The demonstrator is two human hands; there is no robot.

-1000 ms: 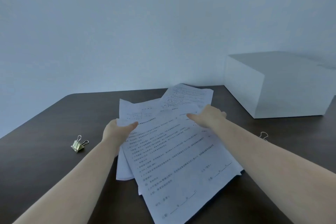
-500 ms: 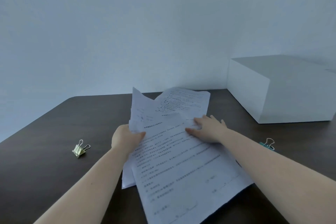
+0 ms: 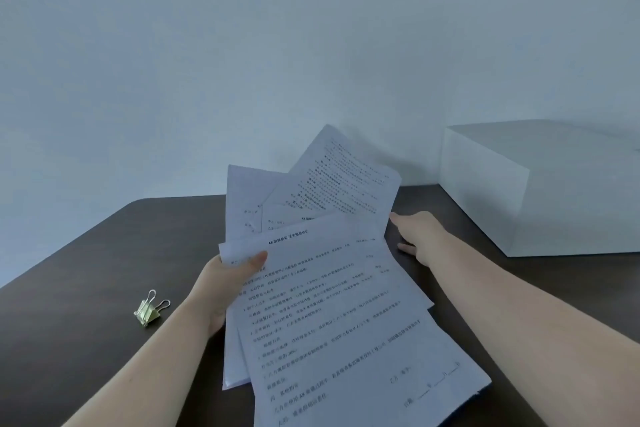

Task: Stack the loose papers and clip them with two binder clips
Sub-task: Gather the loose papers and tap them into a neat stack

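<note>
A fanned bundle of white printed paper sheets (image 3: 332, 305) is lifted at its far end above the dark brown wooden table (image 3: 86, 288), its near end trailing low toward the table's front edge. The left hand (image 3: 227, 282) pinches the bundle's left edge, thumb on the top sheet and the other fingers hidden beneath, so it is closed on the papers. The right hand (image 3: 420, 236) sits at the bundle's right edge with fingers extended toward the sheets; whether it grips them or only touches is hidden by the paper, so I cannot tell. The sheets are not squared: at least three corners splay out at different angles at the far end, and a lower sheet pokes out on the left. These papers look thin, light and floppy, likely to sag, slide over one another and crease if squeezed at one corner; holding both long edges loosely and tapping a short edge on the table would probably align them best. A pale gold metal binder clip with silver wire handles (image 3: 149, 308) lies on the table left of the left forearm, well apart from the papers. A second clip is not visible. A large white rectangular box (image 3: 540, 191) stands at the far right against the pale wall.
</note>
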